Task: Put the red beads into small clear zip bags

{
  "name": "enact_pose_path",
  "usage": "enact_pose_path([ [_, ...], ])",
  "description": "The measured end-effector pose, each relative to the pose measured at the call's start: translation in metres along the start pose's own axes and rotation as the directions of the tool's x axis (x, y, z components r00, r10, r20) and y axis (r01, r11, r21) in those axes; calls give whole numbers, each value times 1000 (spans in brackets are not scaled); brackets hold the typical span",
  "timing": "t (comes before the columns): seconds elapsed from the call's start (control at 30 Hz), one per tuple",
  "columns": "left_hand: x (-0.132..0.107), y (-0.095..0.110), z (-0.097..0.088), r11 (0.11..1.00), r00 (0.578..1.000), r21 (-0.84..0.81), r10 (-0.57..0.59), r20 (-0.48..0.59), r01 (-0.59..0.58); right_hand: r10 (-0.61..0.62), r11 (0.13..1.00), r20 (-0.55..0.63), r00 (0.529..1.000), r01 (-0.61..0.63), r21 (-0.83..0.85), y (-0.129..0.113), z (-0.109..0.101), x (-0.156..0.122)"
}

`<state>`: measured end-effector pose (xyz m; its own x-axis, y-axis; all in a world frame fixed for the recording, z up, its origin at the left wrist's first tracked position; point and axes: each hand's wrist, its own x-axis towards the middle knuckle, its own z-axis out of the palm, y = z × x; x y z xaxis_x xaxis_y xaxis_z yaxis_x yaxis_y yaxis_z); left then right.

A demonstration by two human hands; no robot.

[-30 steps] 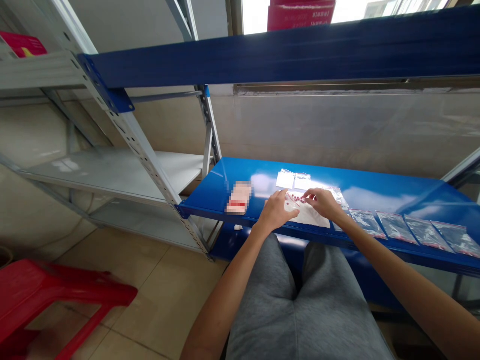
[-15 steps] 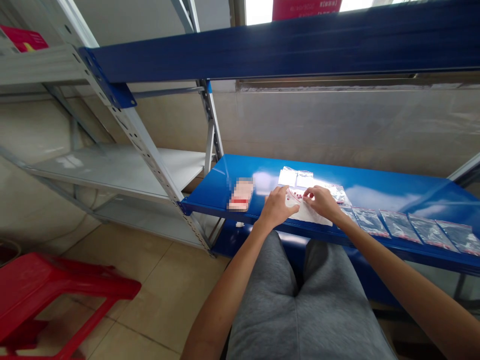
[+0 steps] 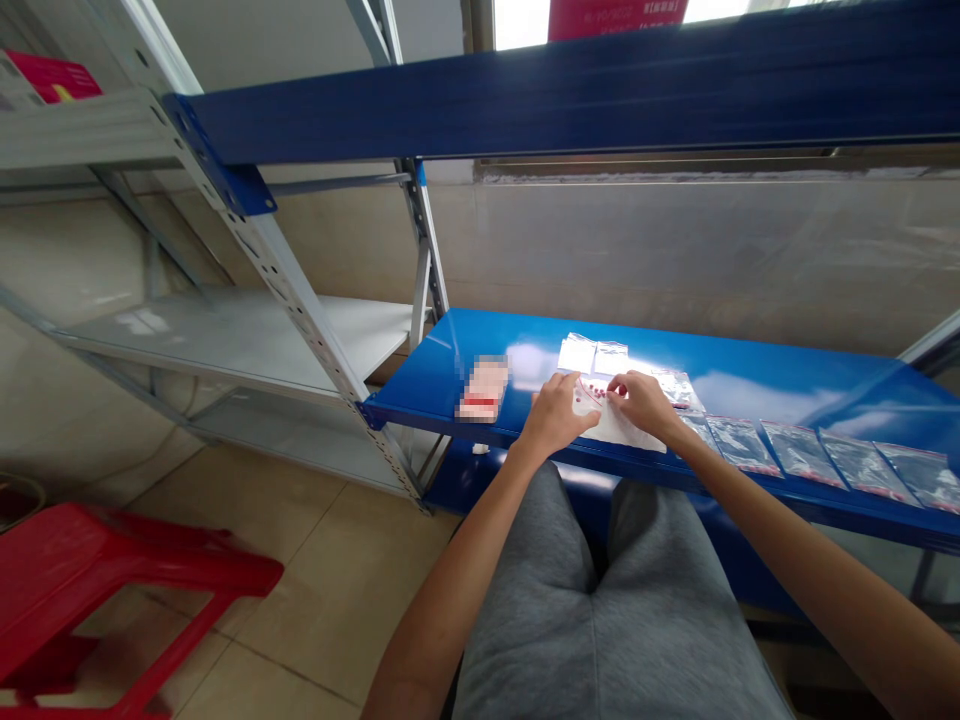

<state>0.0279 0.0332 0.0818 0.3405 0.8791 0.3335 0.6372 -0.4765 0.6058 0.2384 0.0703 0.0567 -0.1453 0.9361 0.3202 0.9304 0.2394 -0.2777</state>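
Observation:
My left hand [image 3: 553, 412] curves around a small clear zip bag [image 3: 587, 394] with a red line along its mouth, its thumb and fingertips at the two ends of that line. Close by on the right, my right hand [image 3: 639, 398] has its fingertips pinched together beside several small red beads [image 3: 598, 389]. The beads lie on a white sheet [image 3: 626, 431] on the blue shelf. Whatever sits between the right fingertips is too small and covered to make out.
Several clear zip bags [image 3: 799, 452] with red bits in them lie in a row along the shelf's front right. White packets [image 3: 577, 353] lie behind my hands. A blurred pinkish object [image 3: 484, 388] is at left. A red stool [image 3: 82, 560] stands on the floor.

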Motion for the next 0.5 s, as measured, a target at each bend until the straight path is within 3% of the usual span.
enact_pose_path([
  [0.23, 0, -1, 2, 1000, 1000, -17, 3, 13, -3, 50, 953, -21, 999, -41, 299, -7, -20, -2],
  [0.33, 0, -1, 2, 999, 1000, -39, 22, 11, -22, -24, 882, 37, 999, 4, 471, -19, -32, -2],
  [0.5, 1, 2, 0, 994, 998, -88, 66, 1, -65, -155, 819, 130, 979, 54, 571, -41, -47, -2],
])
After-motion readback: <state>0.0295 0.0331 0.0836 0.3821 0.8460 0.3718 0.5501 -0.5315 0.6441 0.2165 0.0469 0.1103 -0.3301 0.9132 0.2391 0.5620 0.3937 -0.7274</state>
